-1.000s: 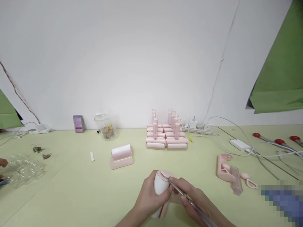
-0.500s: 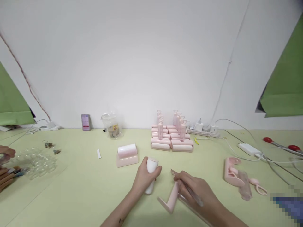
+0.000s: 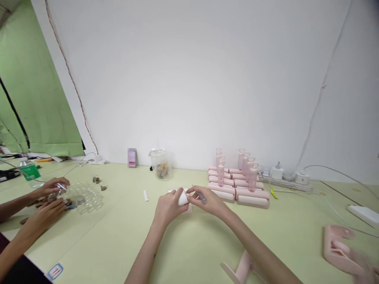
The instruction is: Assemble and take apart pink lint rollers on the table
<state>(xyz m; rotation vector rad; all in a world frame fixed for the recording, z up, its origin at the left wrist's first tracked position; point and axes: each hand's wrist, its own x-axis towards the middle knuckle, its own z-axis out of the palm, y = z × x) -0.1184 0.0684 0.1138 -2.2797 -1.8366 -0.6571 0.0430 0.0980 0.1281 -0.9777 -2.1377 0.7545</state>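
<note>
My left hand [image 3: 170,206] is wrapped round a white roll [image 3: 182,198] near the middle of the table. The fingertips of my right hand [image 3: 204,198] touch the roll's right end, while a clear pen-like tool [image 3: 201,196] is held in that same hand. Behind both hands a pink holder [image 3: 189,209] is mostly hidden. A pink handle piece [image 3: 242,267] lies below my right forearm, partly covered by it.
Pink rollers [image 3: 252,200] with upright clear pink tubes [image 3: 252,178] stand in rows by the wall. A power strip [image 3: 287,183], pink parts [image 3: 340,248] and a plastic bag [image 3: 161,165] lie around. Another person's hands [image 3: 50,209] handle small items beside clear cups [image 3: 85,197] at left.
The view has turned left. My left hand has raised the white roll forward, and my right hand has left the pink handle piece and come to the roll's end, keeping the tool.
</note>
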